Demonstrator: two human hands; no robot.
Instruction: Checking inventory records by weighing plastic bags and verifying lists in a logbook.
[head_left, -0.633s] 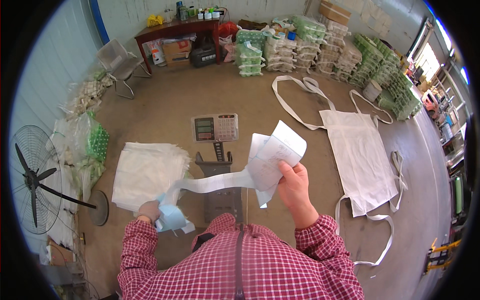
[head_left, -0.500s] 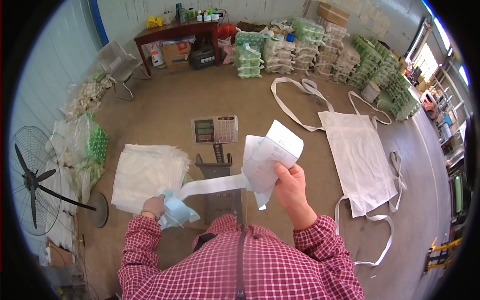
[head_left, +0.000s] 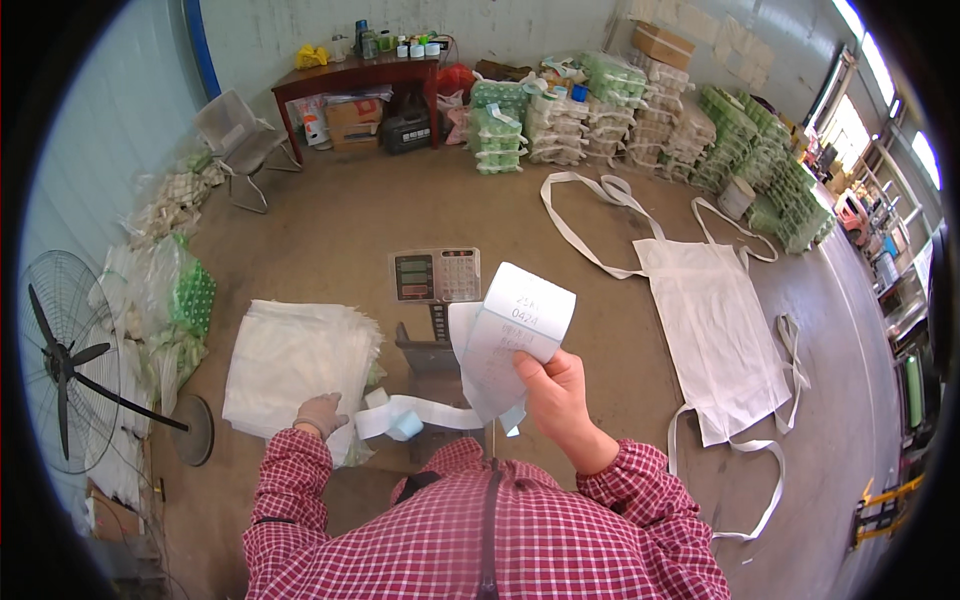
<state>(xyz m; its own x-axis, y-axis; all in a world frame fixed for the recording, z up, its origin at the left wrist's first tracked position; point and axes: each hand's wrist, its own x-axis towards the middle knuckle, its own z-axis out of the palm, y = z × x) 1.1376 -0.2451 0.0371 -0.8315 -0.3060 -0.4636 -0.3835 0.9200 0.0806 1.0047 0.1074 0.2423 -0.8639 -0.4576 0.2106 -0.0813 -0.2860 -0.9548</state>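
Right hand pinches a white paper label strip mid-frame — hiding the grey floor scale behind. Left hand rests loosely curled on a white bag stack, lower left. Green-white bundles piled at top.

We see both forearms entering from the lower edge, sleeved in red plaid to the wrists. Our right hand is raised in front of the chest, wrist bent slightly back, thumb and fingers pinched closed near the fingertips, knuckles toward the camera. Our left hand sits lower and out to the left, palm down, fingers curled loosely closed, in a light glove. The elbows flare outward; the hands are well apart from each other.
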